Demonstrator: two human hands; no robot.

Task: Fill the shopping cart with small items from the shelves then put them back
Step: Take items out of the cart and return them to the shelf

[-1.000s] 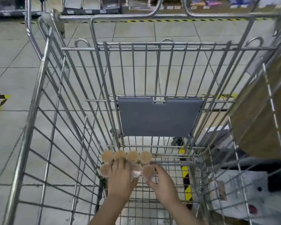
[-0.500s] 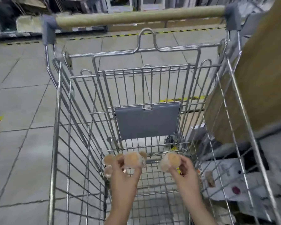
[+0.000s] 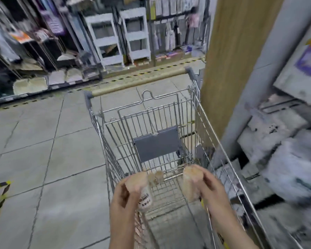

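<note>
A person's left hand [image 3: 123,196] grips a clear jar [image 3: 142,193] with a tan lid, its fingers [image 3: 131,187] curled around it, above the near edge of a wire shopping cart [image 3: 199,126]. The right hand [image 3: 209,187] clamps a second tan-lidded jar [image 3: 190,182] over the cart's near right side. More jars [image 3: 156,176] show blurred between the hands, low in the basket. Store shelves [image 3: 276,141] stand just beside the cart's right side.

Low in the frame, the left hand [image 3: 123,196] grips a cork-topped jar [image 3: 142,190] and the right hand [image 3: 209,186] grips another jar [image 3: 190,182], both above the wire shopping cart [image 3: 201,112]. Blurred shelves [image 3: 276,141] fill the right edge; grey floor tiles [image 3: 43,159] lie at left.
</note>
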